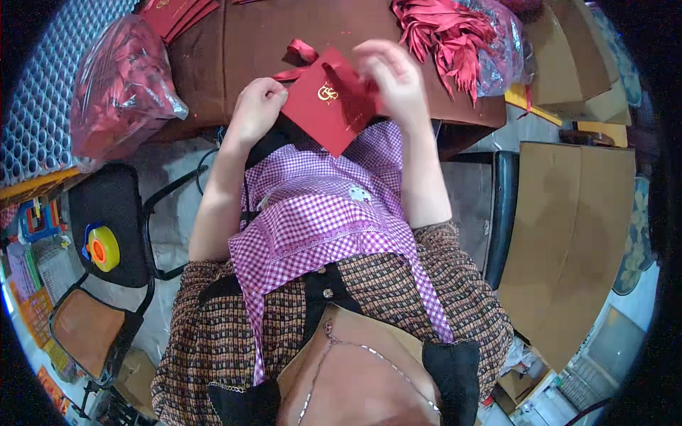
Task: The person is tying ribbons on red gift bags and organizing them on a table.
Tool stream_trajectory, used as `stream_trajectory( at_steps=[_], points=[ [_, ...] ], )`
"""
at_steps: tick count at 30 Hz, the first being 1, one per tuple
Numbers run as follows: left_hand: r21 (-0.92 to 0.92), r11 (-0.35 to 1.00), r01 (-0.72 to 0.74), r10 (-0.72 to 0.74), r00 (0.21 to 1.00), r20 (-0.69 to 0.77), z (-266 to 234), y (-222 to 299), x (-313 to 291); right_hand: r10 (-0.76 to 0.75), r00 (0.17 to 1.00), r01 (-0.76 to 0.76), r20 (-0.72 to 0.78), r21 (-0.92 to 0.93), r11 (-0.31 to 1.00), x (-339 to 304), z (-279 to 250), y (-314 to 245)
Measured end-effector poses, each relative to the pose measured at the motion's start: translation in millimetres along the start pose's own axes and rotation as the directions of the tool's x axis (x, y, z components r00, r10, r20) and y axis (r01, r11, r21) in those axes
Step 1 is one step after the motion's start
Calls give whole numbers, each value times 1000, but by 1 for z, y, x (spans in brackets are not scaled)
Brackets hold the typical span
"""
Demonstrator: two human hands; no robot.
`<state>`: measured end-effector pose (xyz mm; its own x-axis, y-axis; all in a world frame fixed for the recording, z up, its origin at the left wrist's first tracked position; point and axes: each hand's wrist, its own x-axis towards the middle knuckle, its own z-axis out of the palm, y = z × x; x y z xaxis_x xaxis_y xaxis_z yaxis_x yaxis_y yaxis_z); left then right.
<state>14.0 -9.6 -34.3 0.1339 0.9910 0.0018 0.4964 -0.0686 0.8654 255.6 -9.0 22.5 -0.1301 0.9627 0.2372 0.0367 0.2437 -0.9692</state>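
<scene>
A square red card (318,110) with a gold emblem is tilted cornerwise over the near edge of the table. My left hand (259,108) is closed, pinching the card's left corner between thumb and fingers. At the card's right side is my right hand (392,77), its bent fingers smeared by motion, so what they hold cannot be made out. A dark red strip, perhaps ribbon, runs across the card's upper right part close to those fingers. Just beyond the card, a red ribbon (302,50) curls on the brown tabletop.
Clear plastic bags of red items (128,92) stand at the left, beside a blue-white honeycomb-patterned surface (42,78). Red ribbons (455,42) are heaped at the far right, and red cards (177,15) lie at the far left. Cardboard (561,241) and chairs (106,206) flank me.
</scene>
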Motion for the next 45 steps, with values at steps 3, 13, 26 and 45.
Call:
stream_trajectory(
  at_steps=[3,13,26,45],
  points=[
    [30,999,-42,43,999,-22,3,0,1,32,979,-1,202,-152,988,-17,31,13],
    [36,997,-66,66,998,-8,10,-5,2,-68,989,130,130,-556,821,-20,56,50],
    [26,999,25,-26,998,52,15,-7,7,-40,999,51,32,-527,849,-19,64,54],
    [-72,996,60,-55,996,68,17,9,3,181,982,-142,59,-404,904,-11,54,61]
  ],
)
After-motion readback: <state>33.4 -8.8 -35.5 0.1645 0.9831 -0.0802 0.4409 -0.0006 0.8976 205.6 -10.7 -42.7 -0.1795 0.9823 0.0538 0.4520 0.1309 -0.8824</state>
